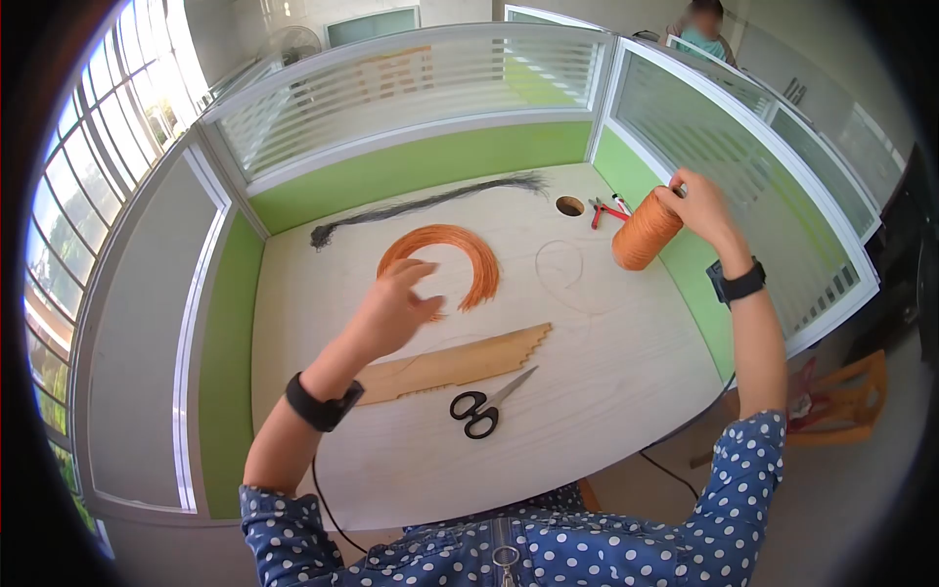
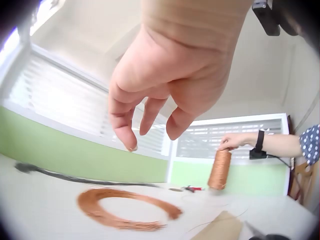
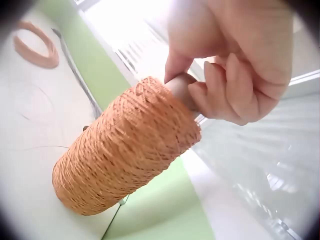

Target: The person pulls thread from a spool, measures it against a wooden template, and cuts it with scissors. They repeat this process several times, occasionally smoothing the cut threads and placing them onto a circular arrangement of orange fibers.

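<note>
My right hand point(image 1: 700, 208) pinches the top end of the tube in an orange thread spool point(image 1: 647, 231). The right wrist view shows thumb and fingers of that hand point(image 3: 225, 75) round the tube end, with the spool point(image 3: 125, 145) tilted below. In the left wrist view the spool point(image 2: 220, 170) hangs at the back right. My left hand point(image 1: 391, 311) is above the table with fingers loosely bent and nothing held. Nearest to it is a curved bundle of orange thread point(image 1: 479, 259), which lies lower in the left wrist view point(image 2: 92, 205).
A dark thread bundle point(image 1: 421, 203) lies along the back. Red-handled pliers point(image 1: 599, 213) lie near a round hole point(image 1: 569, 206). A notched brown board point(image 1: 460, 364) and black-handled scissors point(image 1: 481, 411) are at the front. Green partitions point(image 1: 430, 164) surround the table. A person point(image 1: 704, 34) is beyond them.
</note>
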`<state>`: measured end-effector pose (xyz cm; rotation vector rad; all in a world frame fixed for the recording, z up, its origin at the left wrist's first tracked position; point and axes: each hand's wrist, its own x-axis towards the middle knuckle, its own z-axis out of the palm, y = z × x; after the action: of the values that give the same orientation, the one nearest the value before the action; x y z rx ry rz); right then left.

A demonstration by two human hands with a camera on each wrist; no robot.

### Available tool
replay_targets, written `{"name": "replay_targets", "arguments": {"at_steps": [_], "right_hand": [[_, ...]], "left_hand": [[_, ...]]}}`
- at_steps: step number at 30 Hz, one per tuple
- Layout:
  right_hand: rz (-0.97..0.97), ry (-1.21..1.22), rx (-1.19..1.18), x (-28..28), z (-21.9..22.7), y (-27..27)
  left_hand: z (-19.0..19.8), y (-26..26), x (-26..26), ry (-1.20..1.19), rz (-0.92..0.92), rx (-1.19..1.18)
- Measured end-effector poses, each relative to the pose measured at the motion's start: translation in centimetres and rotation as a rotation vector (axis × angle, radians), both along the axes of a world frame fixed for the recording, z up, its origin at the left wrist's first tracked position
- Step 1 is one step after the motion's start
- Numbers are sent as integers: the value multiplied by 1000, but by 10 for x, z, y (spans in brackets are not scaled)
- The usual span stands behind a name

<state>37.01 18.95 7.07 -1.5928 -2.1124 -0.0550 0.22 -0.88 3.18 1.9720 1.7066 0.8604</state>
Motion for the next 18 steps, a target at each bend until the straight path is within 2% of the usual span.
{"name": "replay_targets", "arguments": {"at_steps": [1,3,5,7,8,10,15,18], "right_hand": [[114,82,35,2,9,-20],[133,104,23,-3,28,-57],[150,125,18,-7,42,-86],[189,193,15,-7,51,-108],[174,188,30,-6,52,-114],[220,298,107,-3,55,-125],[213,320,135,4,57,-134],[224,366,113,6,56,-133]], "left_hand": [[-1,11,20,-67,-83,-79],[4,30,64,-174,-186,-336],[-21,45,103,-474,-293,-402],[-31,46,143,-753,-227,-609],[-36,50,151,-750,-248,-602],[-42,57,167,-1100,-401,-917],[-48,67,163,-1060,-472,-919],[-51,70,158,-1004,-431,-900]]}}
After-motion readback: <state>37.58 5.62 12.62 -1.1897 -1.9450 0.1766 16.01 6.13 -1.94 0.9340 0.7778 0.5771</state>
